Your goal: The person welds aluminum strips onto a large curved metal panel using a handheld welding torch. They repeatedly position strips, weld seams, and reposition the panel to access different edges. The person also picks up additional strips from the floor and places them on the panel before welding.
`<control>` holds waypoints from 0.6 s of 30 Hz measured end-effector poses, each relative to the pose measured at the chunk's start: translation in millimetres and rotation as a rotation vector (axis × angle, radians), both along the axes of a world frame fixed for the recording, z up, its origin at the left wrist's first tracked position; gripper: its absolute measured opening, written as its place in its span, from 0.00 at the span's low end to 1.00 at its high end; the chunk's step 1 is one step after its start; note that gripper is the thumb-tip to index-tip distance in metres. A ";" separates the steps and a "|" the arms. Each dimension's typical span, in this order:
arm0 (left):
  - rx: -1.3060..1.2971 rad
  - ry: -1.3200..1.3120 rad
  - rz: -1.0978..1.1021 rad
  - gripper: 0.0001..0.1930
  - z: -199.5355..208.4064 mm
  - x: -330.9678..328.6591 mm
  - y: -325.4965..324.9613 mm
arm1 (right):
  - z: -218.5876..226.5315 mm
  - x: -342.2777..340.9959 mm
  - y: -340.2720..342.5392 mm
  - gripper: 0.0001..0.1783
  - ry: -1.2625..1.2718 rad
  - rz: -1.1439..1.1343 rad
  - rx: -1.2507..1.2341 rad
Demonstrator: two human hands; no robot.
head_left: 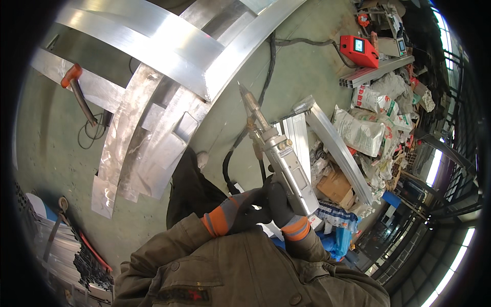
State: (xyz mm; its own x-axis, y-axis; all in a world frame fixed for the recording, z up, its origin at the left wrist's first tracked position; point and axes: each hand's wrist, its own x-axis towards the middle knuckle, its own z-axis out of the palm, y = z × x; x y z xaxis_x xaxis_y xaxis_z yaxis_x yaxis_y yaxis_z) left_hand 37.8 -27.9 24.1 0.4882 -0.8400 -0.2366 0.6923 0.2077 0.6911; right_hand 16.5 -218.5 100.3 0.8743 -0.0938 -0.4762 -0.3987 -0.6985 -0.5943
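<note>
My right hand (281, 205), in a dark glove with an orange and grey cuff, is closed around a silver handheld welding gun (290, 171). The gun's pointed nozzle (244, 92) tilts up and away, apart from the metal. My left hand (249, 209), gloved alike, meets the right one below the gun's body; its fingers look closed, and what they hold is hidden. Beyond the hands to the left stands a frame of shiny curved metal strips (169, 48), with a short square tube end (185, 126) at its near side.
An orange-headed hammer (75, 82) rests on the frame's left strip. A black cable (266, 82) crosses the green floor toward a red box with a screen (359, 51). Metal profiles (337, 153), white sacks (358, 132) and a cardboard box (335, 185) lie at the right.
</note>
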 end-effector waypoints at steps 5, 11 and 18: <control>0.455 -0.424 0.355 0.26 5.6 12.4 16.9 | 10.5 4.9 -19.4 0.17 -0.119 -0.154 0.125; 1.126 -1.049 0.484 0.34 -7.0 45.4 91.5 | 34.6 -3.8 -70.9 0.15 -0.282 -0.220 -0.077; 1.439 -0.885 0.327 0.37 -39.3 56.0 121.3 | 56.5 -31.8 -123.8 0.14 -0.454 -0.179 -0.323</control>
